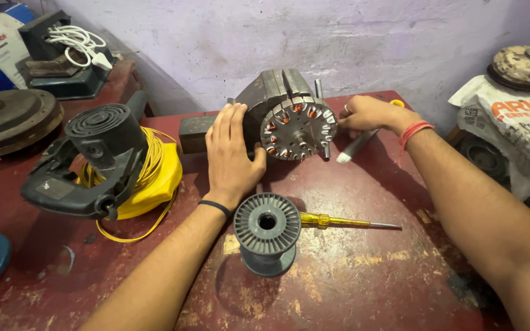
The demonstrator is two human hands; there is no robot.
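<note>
A grey motor stator [297,127] with slots and copper-coloured windings stands on edge at the back of the red worktable [351,270]. My left hand [231,153] lies flat against its left side, a black band at the wrist. My right hand [369,114], wearing a ring and a red wrist thread, grips a metal rod [321,119] at the stator's right side. A white-tipped grey tool [354,147] lies under that hand.
A grey empty wire spool [268,230] stands near me, with a yellow-handled screwdriver [338,222] behind it. At left a black power tool [96,162] rests on a yellow wire coil [154,178]. Discs and sacks flank both sides.
</note>
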